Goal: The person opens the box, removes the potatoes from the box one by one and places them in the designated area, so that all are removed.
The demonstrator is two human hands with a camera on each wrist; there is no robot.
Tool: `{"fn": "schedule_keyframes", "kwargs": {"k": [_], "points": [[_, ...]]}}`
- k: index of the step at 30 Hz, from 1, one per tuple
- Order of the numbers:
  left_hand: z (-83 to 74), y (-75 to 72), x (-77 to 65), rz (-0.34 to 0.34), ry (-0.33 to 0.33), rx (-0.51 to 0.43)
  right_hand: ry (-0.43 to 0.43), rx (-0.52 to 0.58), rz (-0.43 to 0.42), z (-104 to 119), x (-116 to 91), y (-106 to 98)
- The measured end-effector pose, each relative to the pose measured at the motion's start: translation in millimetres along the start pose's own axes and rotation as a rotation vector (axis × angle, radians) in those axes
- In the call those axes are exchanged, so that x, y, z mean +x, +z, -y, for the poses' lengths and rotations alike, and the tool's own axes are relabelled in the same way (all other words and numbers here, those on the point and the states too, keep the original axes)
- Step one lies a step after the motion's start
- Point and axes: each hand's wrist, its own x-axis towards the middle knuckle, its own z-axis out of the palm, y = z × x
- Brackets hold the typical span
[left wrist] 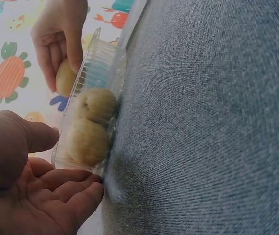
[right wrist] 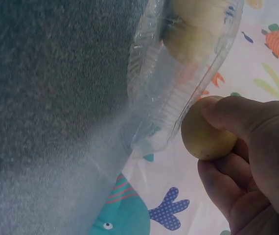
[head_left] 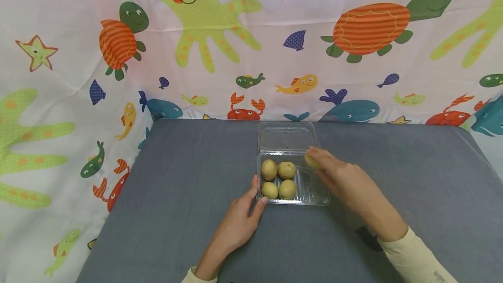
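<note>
Fruit (head_left: 312, 162) pinched in right hand (head_left: 347, 183) above clear plastic box (head_left: 314, 193)

One round, yellowish fruit is held by the right hand between thumb and fingertips; in the head view it is raised over the far right part of the box. In the right wrist view it is seen just beside the rim of the box, gripped at its side by the thumb and from below by the fingers.

The left hand (head_left: 237, 223) is held wide at the near left corner of the box, its thumb set at the front edge and its fingers along the left wall. How firmly the box is pressed cannot be told.

Four other fruits (head_left: 286, 170) are grouped in the left part of the box, set two by two, while the right part is left bare. The transparent lid (head_left: 287, 138) is folded back on the far side.

The box is carried by a grey surface (head_left: 196, 165), which is bordered behind and at the left by white fabric (head_left: 220, 93) printed with turtles, fish, whales and crabs. Both wrists are met by pale sleeves (head_left: 416, 257).
</note>
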Motion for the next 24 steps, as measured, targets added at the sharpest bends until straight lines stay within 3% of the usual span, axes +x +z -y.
{"fn": "schedule_keyframes", "kwargs": {"k": [7, 24], "points": [[0.0, 1.8, -0.5, -0.014, 0.032, 0.01, 0.006, -0.013, -0.028, -7, -2, -4], [-0.4, 0.4, -0.7, -0.007, 0.012, 0.004, 0.005, -0.019, -0.079, -23, -6, -15]]}}
